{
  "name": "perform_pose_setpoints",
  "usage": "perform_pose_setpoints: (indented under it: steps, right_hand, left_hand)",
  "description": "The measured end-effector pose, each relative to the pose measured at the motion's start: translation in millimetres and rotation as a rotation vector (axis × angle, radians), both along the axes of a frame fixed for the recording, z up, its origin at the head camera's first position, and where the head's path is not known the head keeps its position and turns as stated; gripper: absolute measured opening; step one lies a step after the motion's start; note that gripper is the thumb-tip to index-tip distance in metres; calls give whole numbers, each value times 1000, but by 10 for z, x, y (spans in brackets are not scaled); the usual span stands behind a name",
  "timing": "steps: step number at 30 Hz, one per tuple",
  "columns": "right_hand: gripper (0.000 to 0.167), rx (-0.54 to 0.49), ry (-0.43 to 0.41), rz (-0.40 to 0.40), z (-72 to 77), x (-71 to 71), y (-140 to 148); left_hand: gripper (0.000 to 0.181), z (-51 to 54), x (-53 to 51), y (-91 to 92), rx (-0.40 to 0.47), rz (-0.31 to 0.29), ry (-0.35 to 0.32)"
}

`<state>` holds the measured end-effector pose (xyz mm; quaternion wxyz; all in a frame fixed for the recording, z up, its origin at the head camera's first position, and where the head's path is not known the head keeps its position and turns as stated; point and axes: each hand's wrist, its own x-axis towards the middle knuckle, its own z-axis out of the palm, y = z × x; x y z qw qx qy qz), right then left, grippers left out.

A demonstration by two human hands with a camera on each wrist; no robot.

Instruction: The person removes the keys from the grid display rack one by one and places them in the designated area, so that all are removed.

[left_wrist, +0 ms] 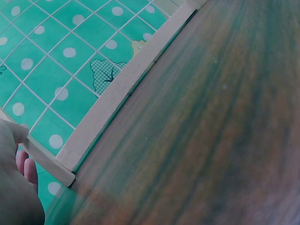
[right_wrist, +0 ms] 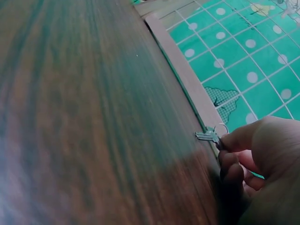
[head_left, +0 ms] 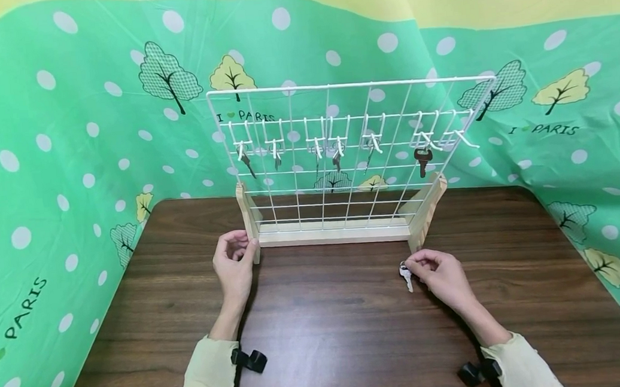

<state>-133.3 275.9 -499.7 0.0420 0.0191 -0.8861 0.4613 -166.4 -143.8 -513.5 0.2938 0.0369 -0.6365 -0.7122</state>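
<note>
A white wire grid rack [head_left: 351, 85] stands upright between two wooden side legs, joined by a wooden base bar [head_left: 334, 236]. My left hand [head_left: 234, 268] holds the left wooden leg [head_left: 246, 213] near its foot; the left wrist view shows the thumb on one side of the leg [left_wrist: 49, 161] and fingers on the other. Just in front of the right wooden leg [head_left: 427, 212], my right hand [head_left: 445, 277] pinches a silver key [head_left: 407, 279] by its ring end. In the right wrist view the key [right_wrist: 206, 136] points away from the fingertips, its small ring visible.
White hooks [head_left: 373, 138] line the grid, several with keys hanging, including a dark key [head_left: 423, 160] toward the right. The rightmost hook [head_left: 463, 139] juts outward. Beneath is a brown wooden table [head_left: 331, 336], with a green dotted cloth [head_left: 71, 174] around it.
</note>
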Motion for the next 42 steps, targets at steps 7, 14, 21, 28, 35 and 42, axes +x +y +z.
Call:
perform_pose_setpoints:
  steps: [7, 14, 21, 28, 35, 42]
  right_hand:
    - [5, 83, 58, -10, -25, -8, -18]
    - [7, 121, 99, -6, -40, -15, -16]
    - [8, 176, 181, -7, -59, -9, -20]
    - [17, 223, 261, 0, -112, -8, -13]
    - [13, 244, 276, -6, -128, -9, 4]
    - [18, 229, 278, -15, -124, -3, 2]
  left_hand:
    - [27, -2, -13, 1, 5, -4, 10]
    - [27, -1, -12, -10, 10, -2, 6]
    - [28, 7, -5, 2, 9, 9, -6]
    - [28, 59, 12, 24, 1, 16, -4]
    - [26, 273, 125, 98, 1, 4, 0]
    - [26, 273, 129, 93, -1, 7, 7]
